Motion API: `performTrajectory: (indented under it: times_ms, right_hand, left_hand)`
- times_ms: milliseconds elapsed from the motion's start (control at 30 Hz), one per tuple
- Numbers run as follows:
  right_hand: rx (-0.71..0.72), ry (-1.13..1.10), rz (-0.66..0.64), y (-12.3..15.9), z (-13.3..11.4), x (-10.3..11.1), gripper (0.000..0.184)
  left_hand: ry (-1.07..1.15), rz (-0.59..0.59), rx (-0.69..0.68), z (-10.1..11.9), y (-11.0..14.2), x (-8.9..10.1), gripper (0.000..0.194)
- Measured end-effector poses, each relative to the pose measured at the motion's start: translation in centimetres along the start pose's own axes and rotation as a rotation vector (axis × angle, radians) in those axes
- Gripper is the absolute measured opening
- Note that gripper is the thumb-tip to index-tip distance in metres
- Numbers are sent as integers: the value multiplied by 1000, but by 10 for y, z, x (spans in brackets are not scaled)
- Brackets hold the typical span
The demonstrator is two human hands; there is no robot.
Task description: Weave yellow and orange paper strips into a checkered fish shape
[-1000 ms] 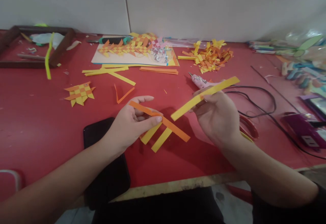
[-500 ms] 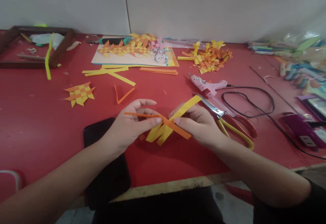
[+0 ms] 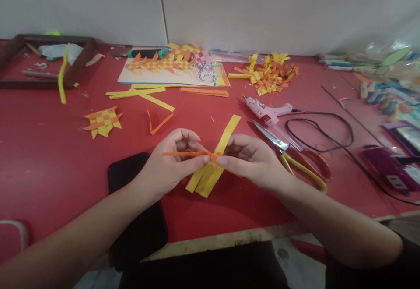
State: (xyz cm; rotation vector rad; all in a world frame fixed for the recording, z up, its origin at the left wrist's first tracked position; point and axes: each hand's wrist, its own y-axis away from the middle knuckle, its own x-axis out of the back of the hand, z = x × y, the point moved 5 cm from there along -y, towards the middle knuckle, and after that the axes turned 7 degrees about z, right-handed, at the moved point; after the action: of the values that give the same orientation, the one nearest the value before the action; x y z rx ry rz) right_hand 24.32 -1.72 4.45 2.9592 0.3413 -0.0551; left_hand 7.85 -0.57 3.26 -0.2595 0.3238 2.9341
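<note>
My left hand [image 3: 177, 157] pinches an orange paper strip [image 3: 179, 153] between thumb and fingers. Several yellow paper strips [image 3: 206, 179] cross that strip and hang down toward me. Opposite, my right hand [image 3: 251, 155] is closed on the crossing, its thumb pressing on the orange paper. One yellow strip [image 3: 229, 132] there sticks up past the right fingertips. My two thumb tips almost meet, and the fingers behind the paper are partly hidden. A finished woven paper fish [image 3: 104, 121] lies to the left, and a bent orange strip [image 3: 160, 124] is beyond my left hand.
Scissors [image 3: 277, 142] and a pink glue gun [image 3: 267, 110] with a black cord lie right of my hands. A black phone [image 3: 139, 219] is under my left forearm. Paper scraps [image 3: 272, 72] are heaped at the back; a dark wooden frame [image 3: 78, 59] sits back left.
My right hand came in from the right with a yellow strip and joined it to the orange strip. The yellow strip turned steeper, and the scissors came into full view.
</note>
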Motion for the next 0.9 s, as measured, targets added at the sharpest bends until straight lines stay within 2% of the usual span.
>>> performTrajectory:
  times_ms: [133,333,433,533,600,700,800,900]
  right_hand:
    - [-14,100,58,-1,1,4,27]
    - [-51,133,97,-2,3,8,25]
    - [-38,138,90,-3,2,9,25]
    - [-35,180,82,-3,2,9,28]
    - [-41,207,83,-3,2,9,30]
    - [-62,214,92,-2,3,8,30]
    - [-85,190,94,-3,4,8,26]
    - [-84,192,89,-3,4,8,22]
  left_hand:
    - [28,-3,31,-3,2,2,28]
    - [99,43,149,-2,4,4,30]
    - [62,55,176,-1,5,3,34]
    - [-23,-20,137,0,6,0,48]
    - [-44,-62,57,3,7,0,60]
    - [-28,-34,-66,9,7,4,64]
    - [-49,7,-25,7,6,4,55]
    - [-71,-31,47,0,6,0,57]
